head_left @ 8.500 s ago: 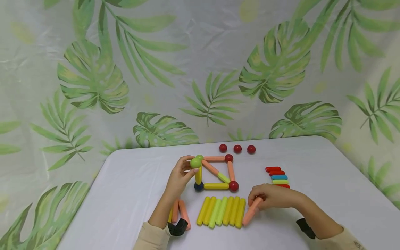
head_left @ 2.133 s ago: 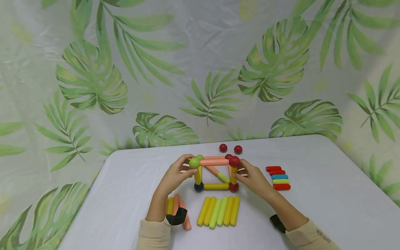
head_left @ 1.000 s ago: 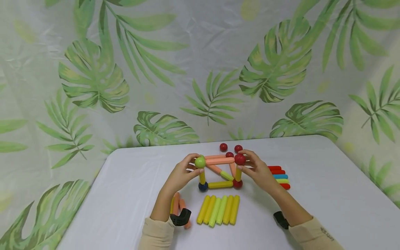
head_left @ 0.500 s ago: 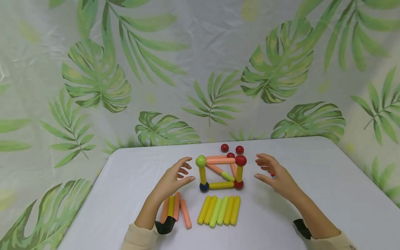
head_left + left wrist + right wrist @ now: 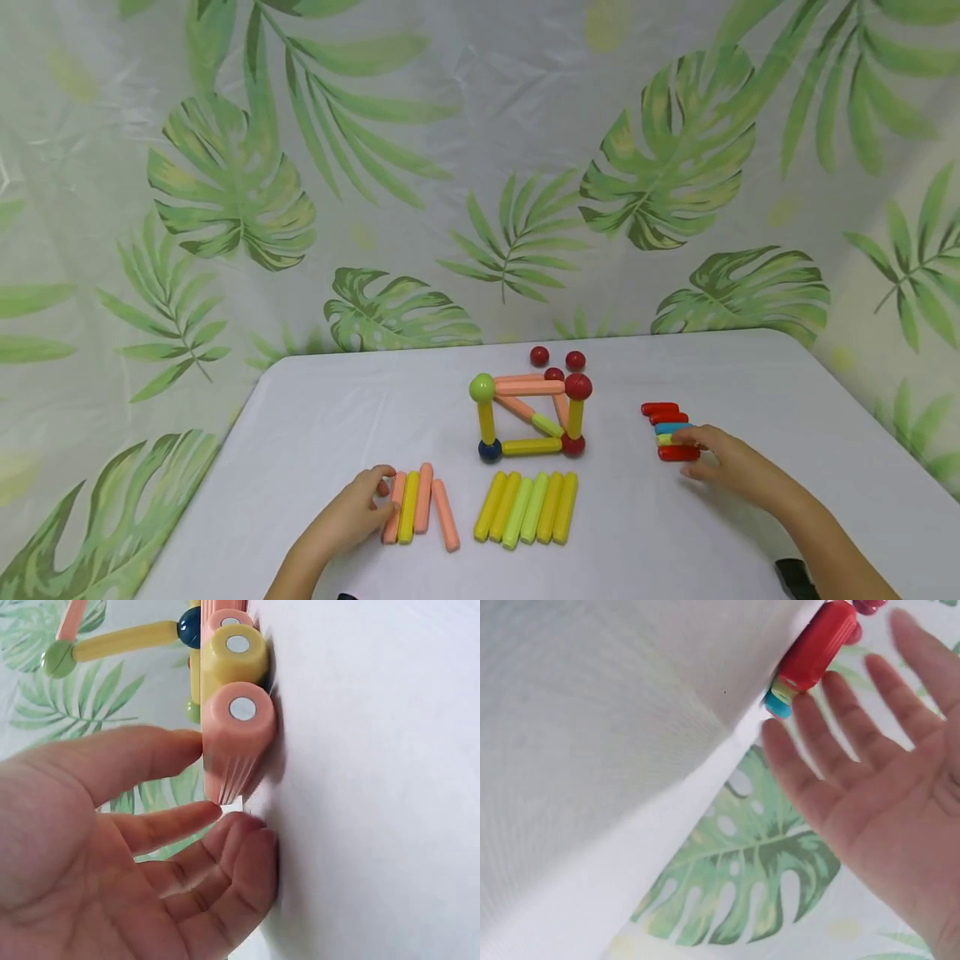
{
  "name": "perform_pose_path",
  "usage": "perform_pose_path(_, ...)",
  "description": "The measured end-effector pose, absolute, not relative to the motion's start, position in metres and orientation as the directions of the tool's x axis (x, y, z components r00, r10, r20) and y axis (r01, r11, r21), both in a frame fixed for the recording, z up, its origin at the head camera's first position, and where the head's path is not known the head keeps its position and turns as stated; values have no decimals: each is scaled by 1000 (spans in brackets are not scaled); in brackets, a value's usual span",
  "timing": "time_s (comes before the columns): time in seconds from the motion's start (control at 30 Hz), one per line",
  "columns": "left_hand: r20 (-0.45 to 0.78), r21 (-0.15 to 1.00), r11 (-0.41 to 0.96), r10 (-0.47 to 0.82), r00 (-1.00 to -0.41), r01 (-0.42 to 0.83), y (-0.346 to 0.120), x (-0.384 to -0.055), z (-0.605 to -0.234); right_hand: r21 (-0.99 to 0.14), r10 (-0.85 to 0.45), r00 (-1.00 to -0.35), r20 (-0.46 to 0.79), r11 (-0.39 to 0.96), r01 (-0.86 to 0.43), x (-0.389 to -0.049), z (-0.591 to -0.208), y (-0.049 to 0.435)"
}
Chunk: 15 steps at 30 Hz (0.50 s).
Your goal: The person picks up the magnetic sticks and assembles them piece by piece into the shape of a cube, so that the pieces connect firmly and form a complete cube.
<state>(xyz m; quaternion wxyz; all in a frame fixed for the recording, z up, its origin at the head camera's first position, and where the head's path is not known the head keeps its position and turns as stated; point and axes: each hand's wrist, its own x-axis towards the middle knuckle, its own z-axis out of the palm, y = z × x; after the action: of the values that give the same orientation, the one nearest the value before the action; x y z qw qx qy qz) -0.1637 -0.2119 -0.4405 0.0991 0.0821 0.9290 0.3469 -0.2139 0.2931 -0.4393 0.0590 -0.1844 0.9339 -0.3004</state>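
Note:
My left hand [image 5: 347, 515] is at the outermost pink stick [image 5: 392, 527] on the left; in the left wrist view its thumb and index fingertips are right at the stick's edge [image 5: 241, 739], the other fingers loosely bent beside it. A yellow stick [image 5: 408, 508] lies alongside. On the right, my right hand [image 5: 731, 468] hovers over several short sticks, fingertips by the front red one [image 5: 675, 454]; the right wrist view shows its fingers spread and nearly straight. Between the hands stands a frame of sticks and balls, with a green ball [image 5: 482, 387], red ball [image 5: 578, 386] and blue ball [image 5: 490, 450] at its corners.
Several yellow and lime sticks [image 5: 525, 508] lie in a row before the frame. Two more pink sticks [image 5: 445, 515] rest left of that row. Loose red balls [image 5: 539, 356] sit behind the frame. A leaf-patterned cloth [image 5: 405, 208] hangs behind the white table [image 5: 322, 408].
Both hands have let go of the frame's upper corners and moved apart, left hand to the pink stick, right hand to the short sticks. The frame, with its added front bar, stands by itself.

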Motion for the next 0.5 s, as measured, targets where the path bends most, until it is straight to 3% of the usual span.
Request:
perform_pose_path(0.33,-165,603,797,146,-975,17,-202,-157,-443,-460,-362,-926,-112,845,-275,-219,-448,287)
perform_pose_path(0.5,-89,645,764,87,-992,9,-206,-159,-438,-457,-372,-927,-40,832,-314,-214,-441,275)
